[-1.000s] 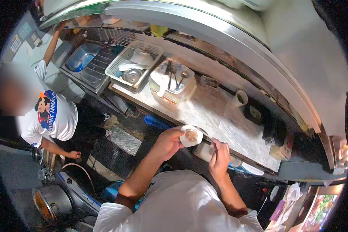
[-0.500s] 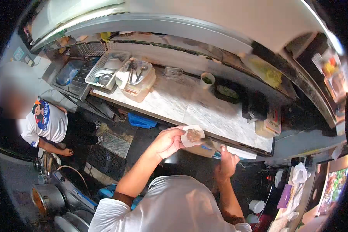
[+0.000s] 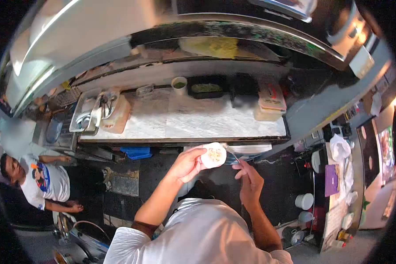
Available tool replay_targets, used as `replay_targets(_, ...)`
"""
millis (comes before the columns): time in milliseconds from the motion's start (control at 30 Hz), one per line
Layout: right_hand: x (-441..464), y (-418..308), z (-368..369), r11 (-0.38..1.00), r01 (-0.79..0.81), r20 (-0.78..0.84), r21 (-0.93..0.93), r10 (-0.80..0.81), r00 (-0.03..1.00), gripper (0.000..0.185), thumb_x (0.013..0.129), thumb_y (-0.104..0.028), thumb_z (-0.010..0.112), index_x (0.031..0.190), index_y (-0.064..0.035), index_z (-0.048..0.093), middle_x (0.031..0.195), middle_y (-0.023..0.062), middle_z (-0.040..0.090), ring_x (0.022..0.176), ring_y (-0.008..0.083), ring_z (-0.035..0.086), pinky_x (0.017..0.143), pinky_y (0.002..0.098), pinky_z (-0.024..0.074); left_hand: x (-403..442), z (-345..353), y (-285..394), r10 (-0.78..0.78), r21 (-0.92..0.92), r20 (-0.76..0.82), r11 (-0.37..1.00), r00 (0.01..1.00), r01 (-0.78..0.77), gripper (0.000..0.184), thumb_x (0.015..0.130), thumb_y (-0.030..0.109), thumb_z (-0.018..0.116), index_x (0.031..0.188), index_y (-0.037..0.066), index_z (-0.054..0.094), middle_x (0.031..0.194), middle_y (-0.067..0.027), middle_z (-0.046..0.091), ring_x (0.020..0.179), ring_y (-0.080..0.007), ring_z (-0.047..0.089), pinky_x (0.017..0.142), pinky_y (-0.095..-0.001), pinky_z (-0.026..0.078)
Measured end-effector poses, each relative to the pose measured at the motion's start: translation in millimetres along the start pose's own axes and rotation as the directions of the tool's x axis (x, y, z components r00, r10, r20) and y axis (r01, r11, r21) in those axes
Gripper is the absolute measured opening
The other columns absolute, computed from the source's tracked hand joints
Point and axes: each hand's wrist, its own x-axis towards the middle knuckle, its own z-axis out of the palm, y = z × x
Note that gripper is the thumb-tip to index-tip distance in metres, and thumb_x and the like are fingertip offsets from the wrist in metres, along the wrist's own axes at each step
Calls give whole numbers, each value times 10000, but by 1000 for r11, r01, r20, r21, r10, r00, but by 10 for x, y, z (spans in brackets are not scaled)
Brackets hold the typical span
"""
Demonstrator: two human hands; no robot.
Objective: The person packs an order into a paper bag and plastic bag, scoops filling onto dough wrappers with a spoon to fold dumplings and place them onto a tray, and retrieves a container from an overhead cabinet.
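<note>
My left hand (image 3: 187, 165) pinches the edge of a thin white round wrapper (image 3: 214, 155) with a patch of pinkish filling on its middle. A thin metal utensil (image 3: 233, 154) slants from the wrapper's right edge down to my right hand (image 3: 250, 179), whose fingers are closed on its lower end. The utensil's tip is beside the wrapper, and whether it touches is too small to tell. Both hands are in front of the marble counter (image 3: 185, 119), below its front edge.
On the counter are a dish rack (image 3: 84, 112), a plastic tub (image 3: 119, 116) with utensils on top, a cup of greens (image 3: 179, 85), a black tray (image 3: 207, 88) and a lidded container (image 3: 270, 105). A co-worker (image 3: 46, 180) stands at the left. A shelf with a purple item (image 3: 332, 179) is at the right.
The view has swung to the right, so the counter now lies straight across ahead. The wrapper stays in my left hand, and the utensil now shows clearly in my right. A co-worker's raised arm has come down.
</note>
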Motion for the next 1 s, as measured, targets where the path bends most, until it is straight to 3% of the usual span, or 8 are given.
replay_targets(100,115,262,-298,684,483,48,-547,-550,834,301,923,10,586,1208,37,677,1096,165,741,801,212,659,785,373,478,291,196,-49,-112,38,117,993,987,109,369,1015,120,554,1297,-119,555,1253,-226,674,1168,-319,672,1034,-449,546)
replay_targets(233,146,454,-648,533,484,106,-694,-590,801,416,858,3,619,1273,16,651,1198,141,722,852,202,671,796,385,431,651,568,-82,-266,52,221,964,938,261,381,1004,126,563,1298,-116,555,1267,-230,667,1161,-326,672,1025,-446,549)
replay_targets(433,53,728,-1130,477,278,-65,-834,-585,808,343,921,-23,601,1256,27,660,1193,147,729,848,186,690,784,366,426,1295,881,-242,-317,110,236,948,919,299,436,988,112,579,1346,-129,515,1295,-252,646,1198,-345,652,1052,-500,533)
replay_targets(633,67,568,-1472,889,61,-495,-454,-309,812,294,999,-77,576,1268,20,646,1094,135,746,817,206,688,731,318,473,1657,1248,-452,-295,287,147,926,944,245,359,1027,96,525,1324,-106,537,1299,-232,645,1204,-341,647,1048,-489,544)
replay_targets(667,33,595,-1528,985,-5,-544,-170,-89,835,280,1004,-85,576,1257,11,649,1056,116,741,794,189,673,718,302,476,1680,1317,-510,-281,341,129,913,951,223,356,1028,100,528,1322,-100,544,1300,-223,648,1203,-336,648,1044,-494,544)
replay_targets(733,-132,798,-1804,917,-87,-535,390,302,789,252,1013,-101,576,1234,-6,654,978,78,732,748,155,644,694,270,482,1850,1446,-775,-289,377,188,904,939,203,353,1032,116,536,1319,-89,558,1297,-205,654,1195,-322,652,1037,-505,543)
replay_targets(833,-538,1551,-2419,763,-121,-528,636,544,652,200,993,-73,577,1158,0,663,903,36,670,700,101,588,669,257,491,1990,1412,-1121,-289,350,139,909,947,226,372,1043,161,548,1331,-74,562,1278,-183,665,1163,-296,665,1015,-487,551)
replay_targets(1000,-1737,3220,-4345,807,-275,-795,523,578,184,129,939,-56,584,1039,-43,663,799,20,629,613,91,557,562,240,451,2178,1110,-2007,-105,311,82,947,991,75,318,1044,203,570,1257,-31,601,1228,-145,684,1099,-269,682,926,-462,576)
